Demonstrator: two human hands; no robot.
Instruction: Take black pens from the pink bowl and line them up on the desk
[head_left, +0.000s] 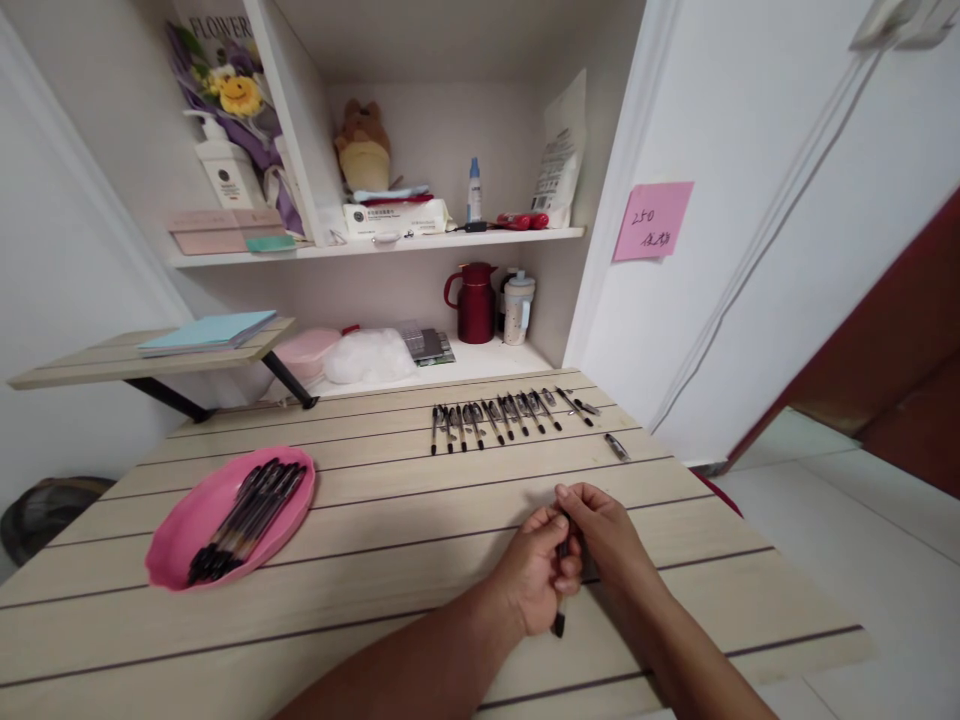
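My left hand (534,570) is wrapped around a pen (560,622), whose dark end sticks out below the fist. At the pen's upper end, my right hand (600,525) has thumb and fingers pinched together; they hide that tip. Beyond the hands lies a loose pen cap (616,446). Farther back, a row of uncapped pens (495,424) spreads across the table, with caps lying among them. To the left, a pink tray (169,545) holds a bundle of pens (247,520).
The slatted wooden table (360,640) meets a white shelf unit (450,240) at the back. A small raised stand (45,372) carries blue paper (210,332) at the left. On the lower shelf stand a red jug (475,305) and a cup (517,310).
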